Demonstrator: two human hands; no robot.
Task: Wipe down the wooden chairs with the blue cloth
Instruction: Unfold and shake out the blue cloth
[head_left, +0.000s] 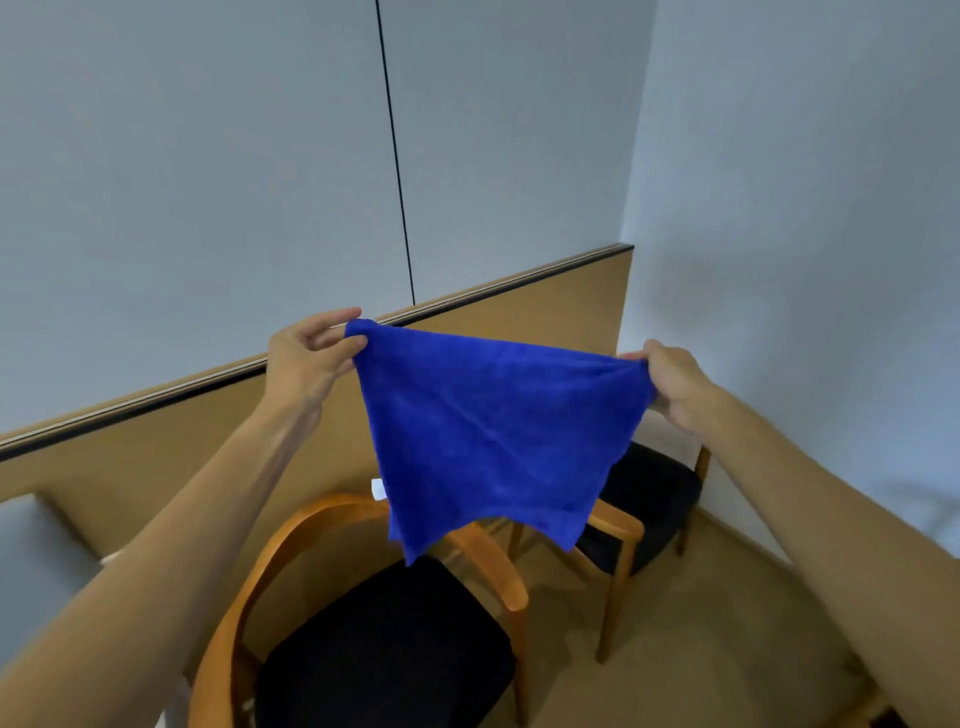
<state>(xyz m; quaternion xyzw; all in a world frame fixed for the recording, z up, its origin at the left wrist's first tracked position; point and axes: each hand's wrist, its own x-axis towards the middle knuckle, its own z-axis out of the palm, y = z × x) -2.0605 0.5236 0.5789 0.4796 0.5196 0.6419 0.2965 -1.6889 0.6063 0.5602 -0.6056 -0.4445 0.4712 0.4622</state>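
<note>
Blue cloth (488, 441) held up in the air, spread flat between both hands, above the chairs and not touching either.

Head view:
- Left hand (306, 358): grip closed as a pinch, thumb and fingertips on the cloth's upper left corner. The other fingers are loosely curled.
- Right hand (670, 387): grip closed around the upper right corner, fingers curled, fabric bunched at the knuckles.
- Top edge of the cloth runs taut between the two grips, slightly lower on the right-hand side. The rest hangs down below both grips, ending in two loose lower corners.
- Near wooden chair (363, 613): below the left grip and below the cloth's hanging corner. Curved orange-brown back and arm rail, black seat pad. The cloth covers part of its rail from this angle.
- Far wooden chair (644, 509): below the right grip, just beyond the near chair, black seat, wooden legs on the floor (701, 613). Partly hidden behind the cloth.
- Behind both grips: tan wooden wall panel (156, 467) with a dark top strip, pale wall (208, 156) above it.
</note>
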